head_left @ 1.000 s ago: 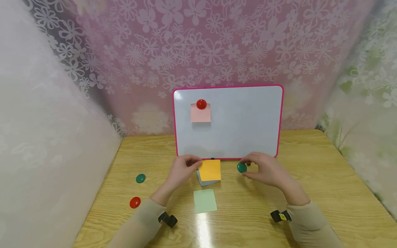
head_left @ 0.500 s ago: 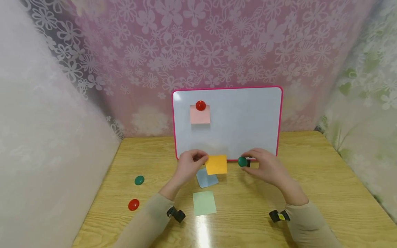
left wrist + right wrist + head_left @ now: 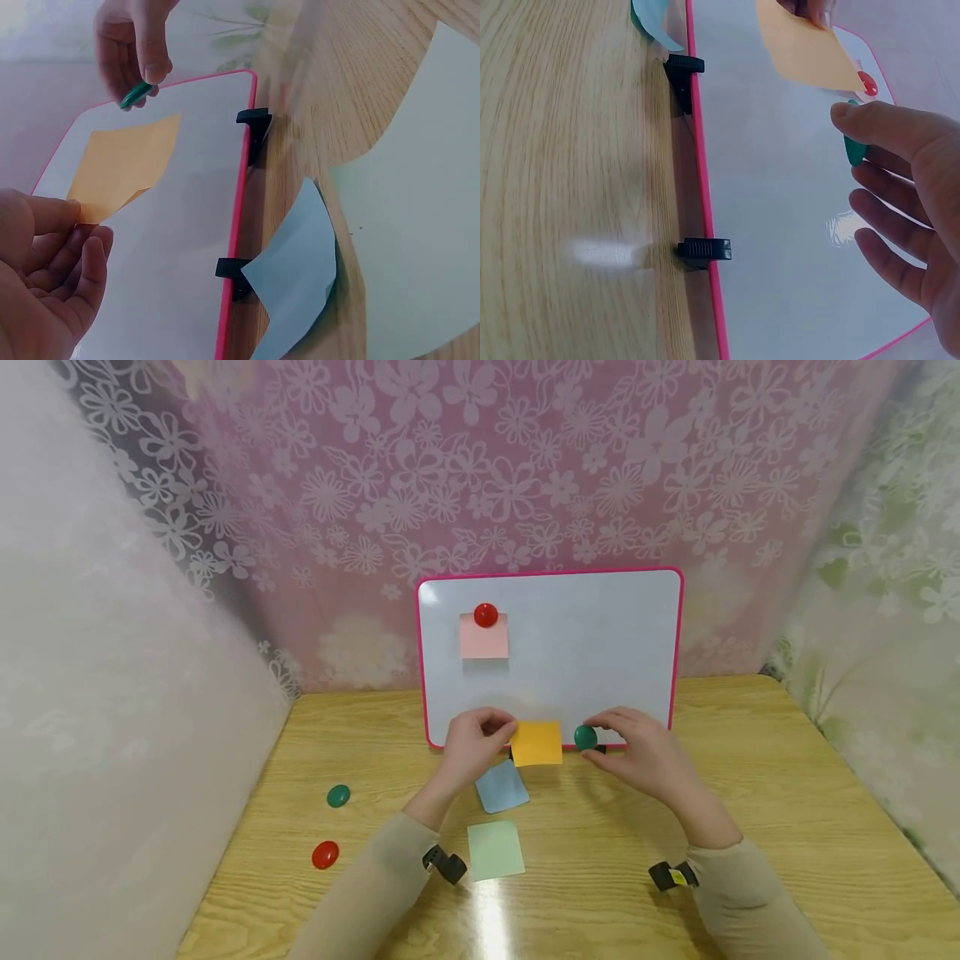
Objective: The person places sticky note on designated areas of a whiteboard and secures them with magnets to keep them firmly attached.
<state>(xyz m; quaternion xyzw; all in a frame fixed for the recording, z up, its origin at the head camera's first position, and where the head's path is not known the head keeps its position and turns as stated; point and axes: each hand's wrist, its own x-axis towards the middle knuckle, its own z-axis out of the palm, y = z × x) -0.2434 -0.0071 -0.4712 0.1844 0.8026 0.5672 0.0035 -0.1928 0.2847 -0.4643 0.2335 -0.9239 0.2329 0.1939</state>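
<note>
In the head view my left hand (image 3: 474,743) pinches the left edge of an orange sticky note (image 3: 537,743), held in front of the lower part of a whiteboard (image 3: 600,652). To its right my right hand (image 3: 647,755) holds a green magnet (image 3: 586,737) between thumb and fingers; a small gap separates magnet and note. The right wrist view shows the thumb against the green magnet (image 3: 854,142), other fingers spread. A pink note (image 3: 483,639) hangs on the board's upper left under a red magnet (image 3: 486,615).
Below the board a blue note (image 3: 502,787) and a light green note (image 3: 496,850) lie on the wooden table (image 3: 600,893). At the left lie another green magnet (image 3: 338,796) and a red magnet (image 3: 326,855). Black clips (image 3: 705,249) support the board's lower edge.
My left hand has lifted the orange note up and to the right, from over the blue note to before the board. My right hand has risen slightly with the green magnet.
</note>
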